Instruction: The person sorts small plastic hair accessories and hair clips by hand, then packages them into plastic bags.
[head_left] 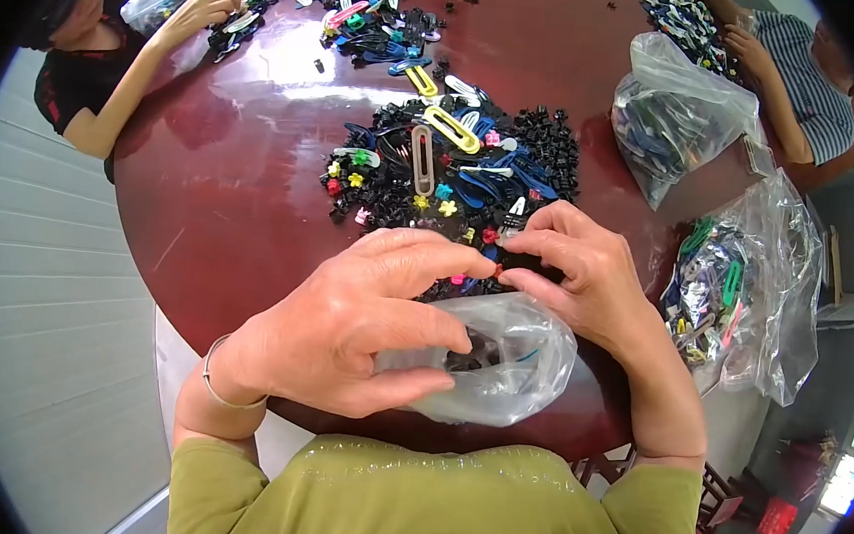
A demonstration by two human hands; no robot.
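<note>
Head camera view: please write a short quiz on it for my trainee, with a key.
1. Fill in: a thin silver metal bangle circles the ____ wrist.

2. Choose: the clear plastic bag with a round mouth lies (a) between the pile of black and coloured hair clips and the olive-green shirt, (b) beyond that pile, (c) far left of that pile.

3. True or false: both hands wear gloves.

Key: 1. left; 2. a; 3. false, the left hand and the right hand are bare.
</note>
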